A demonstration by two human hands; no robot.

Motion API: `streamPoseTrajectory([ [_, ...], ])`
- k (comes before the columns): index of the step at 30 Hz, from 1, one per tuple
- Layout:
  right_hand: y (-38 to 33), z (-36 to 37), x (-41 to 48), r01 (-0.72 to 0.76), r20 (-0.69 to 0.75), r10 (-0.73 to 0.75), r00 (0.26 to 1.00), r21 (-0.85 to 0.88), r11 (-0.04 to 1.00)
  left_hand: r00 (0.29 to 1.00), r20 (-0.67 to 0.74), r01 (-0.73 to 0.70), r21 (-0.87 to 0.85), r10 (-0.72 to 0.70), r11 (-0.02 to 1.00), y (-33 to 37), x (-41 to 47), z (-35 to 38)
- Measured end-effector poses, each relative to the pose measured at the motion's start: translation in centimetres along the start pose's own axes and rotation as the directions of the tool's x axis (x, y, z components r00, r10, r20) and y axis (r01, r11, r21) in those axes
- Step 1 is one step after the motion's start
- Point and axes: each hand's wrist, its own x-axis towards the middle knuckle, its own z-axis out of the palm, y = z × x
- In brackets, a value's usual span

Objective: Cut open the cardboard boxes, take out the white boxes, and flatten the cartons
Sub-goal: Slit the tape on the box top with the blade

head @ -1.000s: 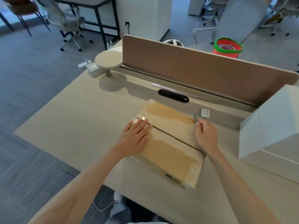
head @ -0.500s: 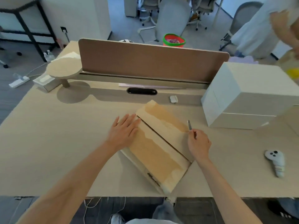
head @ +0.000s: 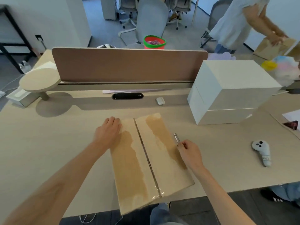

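Left hand (head: 108, 133) rests on carton (head: 129, 168), right hand (head: 189, 151) beside.

The flat brown cardboard box (head: 138, 159) had swung round on the pale bench (head: 48, 151). Half a second before, it lay slantwise; now its taped seam (head: 146, 159) ran almost straight away from the person, and the near end jutted past the bench edge. The left hand (head: 108, 133) had slid from beside the seam to the far left corner. The right hand (head: 190, 153), pinching the slim metal cutter (head: 176, 140), had followed the box's right edge.
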Motion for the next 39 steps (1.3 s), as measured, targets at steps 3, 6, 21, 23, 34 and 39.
streamPoseTrajectory([
  [3,-1.9,-0.2,2.8,0.14,0.051,-0.142,0.989,0.025,0.99,0.962,0.001,0.262,-0.281,-0.273,0.923,2.4,0.9,0.1],
  [6,-4.5,-0.3,6.5,0.318,0.11,-0.315,0.943,-0.004,0.948,0.917,-0.001,0.373,-0.355,-0.399,0.857,4.1,1.9,0.7],
  [21,-13.5,4.6,15.8,0.68,0.335,-0.597,0.729,-0.251,0.689,0.966,-0.077,0.188,-0.454,-0.249,0.871,2.4,5.7,0.9],
  [23,-14.2,5.1,16.2,0.663,0.342,-0.576,0.742,-0.251,0.705,0.973,-0.103,0.141,-0.433,-0.205,0.89,1.8,6.8,1.0],
  [34,-15.7,6.4,17.8,0.642,0.246,-0.594,0.766,-0.329,0.692,0.982,-0.024,0.145,-0.535,-0.186,0.832,1.5,10.8,0.6],
  [39,-15.7,7.1,18.1,0.691,0.255,-0.643,0.722,-0.318,0.649,0.965,-0.052,0.187,-0.55,-0.256,0.814,2.0,11.0,0.8],
])
